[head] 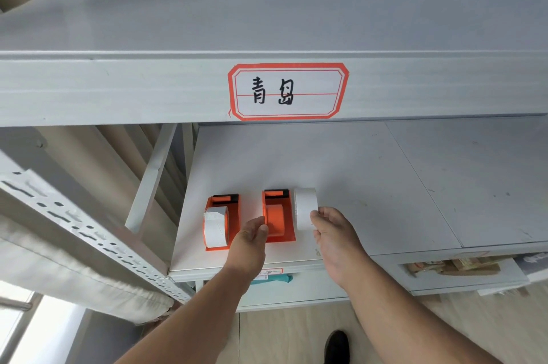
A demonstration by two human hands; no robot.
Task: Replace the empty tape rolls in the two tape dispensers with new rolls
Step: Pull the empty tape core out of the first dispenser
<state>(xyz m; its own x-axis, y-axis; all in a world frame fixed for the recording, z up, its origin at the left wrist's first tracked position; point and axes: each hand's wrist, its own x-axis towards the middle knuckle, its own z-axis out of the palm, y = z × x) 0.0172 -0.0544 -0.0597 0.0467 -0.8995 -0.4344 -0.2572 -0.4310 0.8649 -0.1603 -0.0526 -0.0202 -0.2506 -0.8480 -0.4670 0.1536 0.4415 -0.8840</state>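
Note:
Two orange tape dispensers stand side by side on a grey shelf [370, 185]. The left dispenser [234, 209] carries a white tape roll [215, 228] on its hub. The right dispenser [286, 215] shows a bare orange hub [275, 220] with no tape on it. My left hand [252, 237] grips that hub from the left, thumb on its rim. My right hand [333, 233] pinches a new white tape roll [305, 206], held upright just to the right of the right dispenser.
An upper shelf edge with a red-bordered label [287, 91] hangs overhead. A perforated metal upright [89, 230] runs at the left. Boxes and packets [453, 267] lie on the lower shelf at the right. Bare shelf surface extends right of the dispensers.

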